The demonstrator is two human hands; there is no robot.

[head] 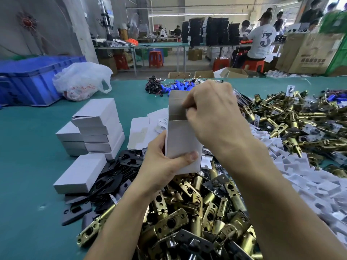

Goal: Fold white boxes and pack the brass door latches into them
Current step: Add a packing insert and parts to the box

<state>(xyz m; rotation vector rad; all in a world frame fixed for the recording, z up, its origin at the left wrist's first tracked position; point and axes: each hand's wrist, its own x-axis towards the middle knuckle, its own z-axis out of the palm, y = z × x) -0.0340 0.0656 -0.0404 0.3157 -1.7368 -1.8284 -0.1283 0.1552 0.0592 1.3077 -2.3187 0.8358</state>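
Left hand [159,162] grips white box [180,139]; right hand [212,117] pinches its open top flap. Closed boxes [99,126] stacked 9 o'clock; brass latches [197,212] heaped 6 o'clock, unpacked.

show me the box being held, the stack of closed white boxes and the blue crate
held white box [183,145]: head view, its front panel
stack of closed white boxes [99,107]: head view, top box's upper face
blue crate [28,83]: head view, its near wall
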